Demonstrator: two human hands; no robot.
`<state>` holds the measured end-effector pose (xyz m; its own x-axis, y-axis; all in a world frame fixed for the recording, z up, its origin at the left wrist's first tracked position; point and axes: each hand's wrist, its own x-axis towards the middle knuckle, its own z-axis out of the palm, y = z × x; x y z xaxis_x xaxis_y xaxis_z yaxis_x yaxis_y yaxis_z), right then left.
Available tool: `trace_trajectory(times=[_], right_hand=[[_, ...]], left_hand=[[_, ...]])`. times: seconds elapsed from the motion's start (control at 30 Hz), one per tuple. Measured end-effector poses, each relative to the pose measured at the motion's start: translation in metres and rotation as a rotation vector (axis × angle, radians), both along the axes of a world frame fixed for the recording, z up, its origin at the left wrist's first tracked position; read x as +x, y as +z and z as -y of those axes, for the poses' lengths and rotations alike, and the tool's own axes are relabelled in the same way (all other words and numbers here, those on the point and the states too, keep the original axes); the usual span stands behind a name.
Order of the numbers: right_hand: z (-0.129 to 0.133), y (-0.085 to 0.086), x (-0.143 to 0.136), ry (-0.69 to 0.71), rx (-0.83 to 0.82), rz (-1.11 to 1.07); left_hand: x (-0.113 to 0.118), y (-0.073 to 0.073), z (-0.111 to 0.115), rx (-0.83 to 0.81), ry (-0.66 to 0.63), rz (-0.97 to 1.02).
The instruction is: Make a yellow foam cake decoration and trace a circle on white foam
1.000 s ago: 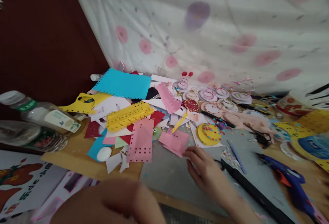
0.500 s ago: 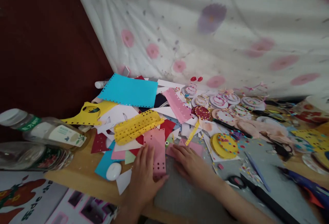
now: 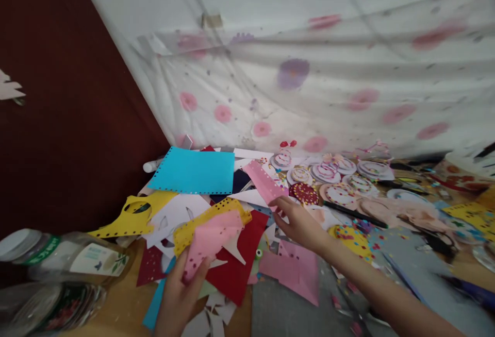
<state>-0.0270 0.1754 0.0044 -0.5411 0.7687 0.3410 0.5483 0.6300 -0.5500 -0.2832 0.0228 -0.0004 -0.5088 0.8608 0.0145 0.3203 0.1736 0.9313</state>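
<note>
Lifted off the worktop point(image 3: 119, 275), a punched pink paper sheet point(image 3: 211, 239) is pinched by left hand point(image 3: 180, 298) fingers; open right hand point(image 3: 299, 223) fingers touch a pink paper strip point(image 3: 265, 182).

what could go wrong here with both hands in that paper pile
The left hand lifts a pink punched sheet with loose scraps lying around it, so some could slide off the table edge. The right hand reaches for a pink strip close to the decorated paper discs, which a sweep might knock out of place.
</note>
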Motion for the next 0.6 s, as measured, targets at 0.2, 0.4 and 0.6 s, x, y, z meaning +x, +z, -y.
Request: trace_trajectory(times=[0.2, 0.4, 0.6], right_hand=[[-0.003, -0.013, -0.032, 0.178, 0.012, 0.079], [-0.012, -0.015, -0.068, 0.291, 0.064, 0.132], [-0.028, 0.016, -0.062, 0.232, 0.088, -0.039]], left_hand=[[-0.025, 0.025, -0.011, 0.075, 0.141, -0.292], [-0.031, 0.003, -0.023, 0.024, -0.273, -0.661], [-0.029, -0.004, -0.039, -0.082, -0.317, -0.901]])
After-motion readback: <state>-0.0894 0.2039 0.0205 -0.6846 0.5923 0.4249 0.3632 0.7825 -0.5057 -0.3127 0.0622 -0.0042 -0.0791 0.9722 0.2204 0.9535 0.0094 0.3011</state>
